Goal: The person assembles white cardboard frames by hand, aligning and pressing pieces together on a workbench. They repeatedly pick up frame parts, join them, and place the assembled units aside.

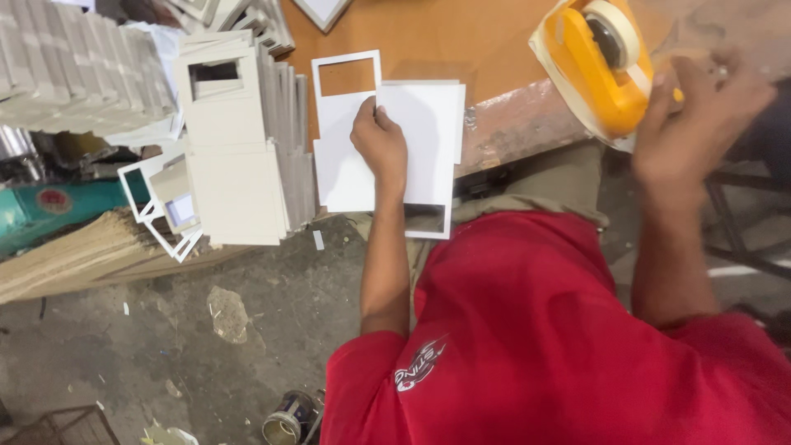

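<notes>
Left hand (381,142), fingers curled, pressing white card panels (428,132) at upper centre on brown table (445,37); right hand (692,115), fingers spread, gripping yellow tape dispenser (593,70) upper right; stacked white frames (235,140) upper left.

Light was even and fairly bright, soft daylight, shadows faint. White cards (412,132) nearly washed out. Right hand (700,107) and yellow tape dispenser (597,70) were motion-blurred. Wide lens bent the edges; floor (165,346) dimmer.

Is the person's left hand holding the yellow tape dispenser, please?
No, the left hand presses on white cards; the right hand reaches the tape dispenser.
</notes>
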